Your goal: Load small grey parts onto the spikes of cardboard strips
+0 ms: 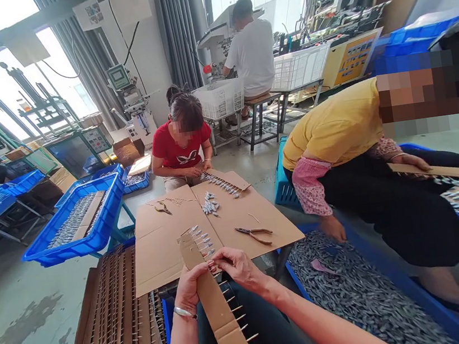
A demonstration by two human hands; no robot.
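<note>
Gripping cardboard strip (213, 304), both hands.

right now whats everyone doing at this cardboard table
The wearer's left hand and right hand hold a cardboard strip with small metal pieces stuck along its edge. Pliers lie untouched on the cardboard sheet. A person in red opposite handles another strip, and one in yellow reaches into a blue bin.

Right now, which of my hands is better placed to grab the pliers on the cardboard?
Probably the right hand: the pliers lie just ahead of it on the cardboard sheet, while the left hand grips the cardboard strip.
</note>
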